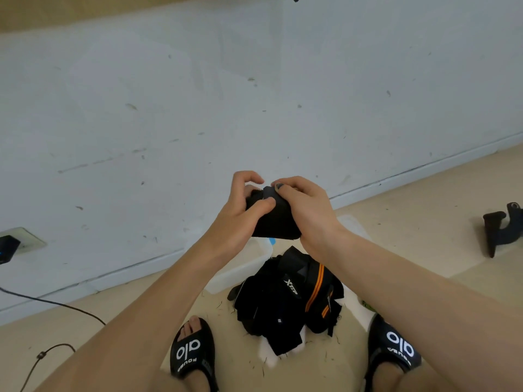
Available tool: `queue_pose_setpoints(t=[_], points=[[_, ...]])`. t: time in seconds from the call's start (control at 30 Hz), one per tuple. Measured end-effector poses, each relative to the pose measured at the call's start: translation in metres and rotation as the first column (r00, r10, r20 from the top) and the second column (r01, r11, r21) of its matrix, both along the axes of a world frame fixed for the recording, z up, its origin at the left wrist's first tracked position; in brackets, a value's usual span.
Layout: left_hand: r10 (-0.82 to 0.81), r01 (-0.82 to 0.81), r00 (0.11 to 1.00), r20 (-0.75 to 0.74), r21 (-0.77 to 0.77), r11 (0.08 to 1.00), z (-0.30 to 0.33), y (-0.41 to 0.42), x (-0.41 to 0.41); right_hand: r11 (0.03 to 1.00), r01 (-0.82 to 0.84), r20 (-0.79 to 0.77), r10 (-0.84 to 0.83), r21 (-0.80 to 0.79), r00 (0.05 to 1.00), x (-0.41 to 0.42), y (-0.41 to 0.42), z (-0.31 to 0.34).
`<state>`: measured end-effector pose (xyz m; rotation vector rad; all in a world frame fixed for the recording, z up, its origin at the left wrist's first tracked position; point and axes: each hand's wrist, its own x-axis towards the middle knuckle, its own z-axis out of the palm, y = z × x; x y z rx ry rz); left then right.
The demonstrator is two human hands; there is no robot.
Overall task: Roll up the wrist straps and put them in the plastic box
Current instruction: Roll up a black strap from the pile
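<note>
Left hand (240, 205) and right hand (304, 206) grip a black strap (273, 222) at frame centre; rolling tight should keep it compact.

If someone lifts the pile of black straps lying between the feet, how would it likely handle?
The pile of straps is probably floppy: it lies crumpled with loose ends. Likely light, being fabric. It may come apart, since the pieces look tangled rather than bundled.

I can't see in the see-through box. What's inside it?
The plastic box shows nothing inside where visible. The hands, rolled strap and strap pile cover the rest.
</note>
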<state>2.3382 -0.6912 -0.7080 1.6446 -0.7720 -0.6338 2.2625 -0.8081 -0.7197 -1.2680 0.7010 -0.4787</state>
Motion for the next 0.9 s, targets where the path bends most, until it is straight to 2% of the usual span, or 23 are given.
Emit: queue_pose_setpoints(t=[0.1, 0.43, 0.57, 0.63, 0.7, 0.77, 0.83, 0.9], points=[[-0.047, 0.044, 0.993, 0.106, 0.038, 0.998, -0.002, -0.002, -0.001, 1.0, 0.02, -0.02, -0.02, 0.017, 1.0, -0.001, -0.001, -0.002], [-0.084, 0.073, 0.984, 0.158, 0.078, 0.994, -0.012, -0.017, -0.015, 0.983, 0.17, -0.105, -0.177, -0.073, 0.979, -0.013, -0.018, -0.007], [-0.089, 0.074, 0.982, 0.165, 0.096, 0.993, -0.015, -0.025, -0.023, 0.996, 0.068, -0.166, -0.077, -0.062, 0.983, -0.027, -0.029, -0.007], [-0.099, 0.079, 0.982, 0.159, 0.127, 0.989, -0.018, -0.029, -0.027, 0.988, -0.034, -0.172, 0.008, -0.151, 0.985, -0.038, -0.033, -0.004], [-0.088, 0.072, 0.99, 0.114, 0.14, 0.988, -0.022, -0.032, -0.029, 0.935, -0.19, -0.182, 0.14, -0.299, 0.973, -0.052, -0.034, -0.001], [-0.065, 0.054, 0.996, 0.064, 0.159, 0.986, -0.029, -0.033, -0.031, 0.837, -0.391, -0.269, 0.304, -0.383, 0.914, -0.067, -0.034, -0.001], [-0.045, 0.045, 0.999, -0.003, 0.212, 0.976, -0.04, -0.034, -0.035, 0.703, -0.552, -0.377, 0.411, -0.448, 0.83, -0.079, -0.036, -0.008], [-0.04, 0.077, 0.988, -0.147, 0.255, 0.964, -0.051, -0.034, -0.041, 0.544, -0.657, -0.517, 0.41, -0.522, 0.751, -0.087, -0.04, -0.022]])
